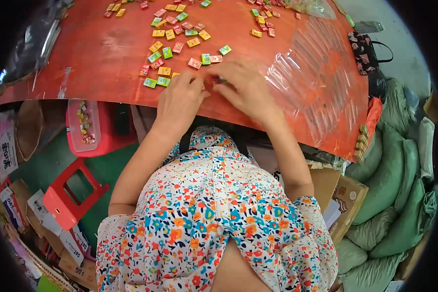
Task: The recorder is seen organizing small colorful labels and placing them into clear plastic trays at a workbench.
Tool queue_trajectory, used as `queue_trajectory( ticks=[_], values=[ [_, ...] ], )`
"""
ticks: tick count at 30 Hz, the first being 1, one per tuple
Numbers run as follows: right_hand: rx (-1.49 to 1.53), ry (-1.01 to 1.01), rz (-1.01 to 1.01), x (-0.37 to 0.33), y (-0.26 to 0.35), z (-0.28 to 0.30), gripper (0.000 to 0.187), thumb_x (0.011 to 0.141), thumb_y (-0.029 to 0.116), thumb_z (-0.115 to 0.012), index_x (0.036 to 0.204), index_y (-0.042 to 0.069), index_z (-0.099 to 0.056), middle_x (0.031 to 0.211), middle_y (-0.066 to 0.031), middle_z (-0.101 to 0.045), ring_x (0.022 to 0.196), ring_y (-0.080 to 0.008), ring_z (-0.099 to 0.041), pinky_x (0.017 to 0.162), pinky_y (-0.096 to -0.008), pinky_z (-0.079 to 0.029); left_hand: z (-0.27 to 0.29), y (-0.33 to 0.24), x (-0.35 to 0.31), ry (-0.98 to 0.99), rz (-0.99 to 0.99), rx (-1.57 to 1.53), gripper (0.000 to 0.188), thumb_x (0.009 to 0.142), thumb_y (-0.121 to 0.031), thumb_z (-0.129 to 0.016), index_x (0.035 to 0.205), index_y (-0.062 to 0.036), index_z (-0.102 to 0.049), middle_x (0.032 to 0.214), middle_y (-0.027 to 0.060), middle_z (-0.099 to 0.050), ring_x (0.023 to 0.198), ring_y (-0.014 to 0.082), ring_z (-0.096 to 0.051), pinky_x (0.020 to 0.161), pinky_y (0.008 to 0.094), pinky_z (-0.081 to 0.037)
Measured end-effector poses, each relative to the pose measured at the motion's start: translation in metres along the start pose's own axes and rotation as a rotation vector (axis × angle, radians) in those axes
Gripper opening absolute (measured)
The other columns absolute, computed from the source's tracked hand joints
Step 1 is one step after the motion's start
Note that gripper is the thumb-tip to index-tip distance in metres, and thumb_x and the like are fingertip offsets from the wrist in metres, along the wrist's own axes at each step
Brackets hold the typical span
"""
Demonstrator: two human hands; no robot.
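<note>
My left hand (pixel 180 100) is over the near edge of the red table (pixel 112 58), its fingers bent and drawn together. Whatever they may pinch is hidden. Close beside it, my right hand (pixel 246 90) curls its fingers around a small dark-red piece (pixel 219 79), mostly covered by the fingers. Small flat boxes in yellow, green, red and pink lie scattered just beyond both hands. Nearest the fingertips are a pink box (pixel 194 63), a green box (pixel 206 59) and a yellow box (pixel 164 71).
Clear plastic strips (pixel 297 73) lie on the table's right, with a clear bag (pixel 311 7) at the back. Below left are a plastic tub (pixel 84 126) of small boxes and a red stool (pixel 73 194). Green sacks (pixel 389 175) and a cardboard box (pixel 348 207) crowd the right.
</note>
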State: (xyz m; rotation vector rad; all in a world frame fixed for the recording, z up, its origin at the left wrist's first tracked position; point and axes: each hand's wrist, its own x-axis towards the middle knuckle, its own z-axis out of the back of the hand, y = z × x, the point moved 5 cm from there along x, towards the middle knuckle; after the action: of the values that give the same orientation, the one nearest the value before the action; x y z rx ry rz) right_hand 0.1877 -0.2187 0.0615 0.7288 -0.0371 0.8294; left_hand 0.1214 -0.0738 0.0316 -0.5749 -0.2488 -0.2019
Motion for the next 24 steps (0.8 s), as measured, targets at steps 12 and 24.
queue_trajectory(
  ticks=[12,24],
  values=[
    [-0.209,0.051,-0.016,-0.011,0.003,-0.009,0.041,0.079,0.017,-0.075,0.118,0.008,-0.065,0.120,-0.0124,-0.062,0.112,-0.0313,-0.058,0.094,-0.0423,-0.047,0.009,0.009,-0.009,0.020,0.044,-0.045,0.037,0.076,-0.018,-0.077,0.107,-0.0036,-0.062,0.093,0.0116,-0.053,0.088,0.0312,-0.061,0.071,0.0421,-0.052],
    [-0.142,0.017,-0.021,-0.004,-0.022,0.009,0.036,0.085,0.006,-0.066,0.121,0.009,-0.064,0.120,-0.0118,-0.061,0.106,-0.0323,-0.061,0.088,-0.0393,-0.051,0.009,0.006,-0.003,-0.010,0.055,-0.107,0.031,0.080,-0.017,-0.075,0.105,-0.0029,-0.063,0.096,0.0128,-0.055,0.088,0.0315,-0.063,0.073,0.0428,-0.053]
  ],
)
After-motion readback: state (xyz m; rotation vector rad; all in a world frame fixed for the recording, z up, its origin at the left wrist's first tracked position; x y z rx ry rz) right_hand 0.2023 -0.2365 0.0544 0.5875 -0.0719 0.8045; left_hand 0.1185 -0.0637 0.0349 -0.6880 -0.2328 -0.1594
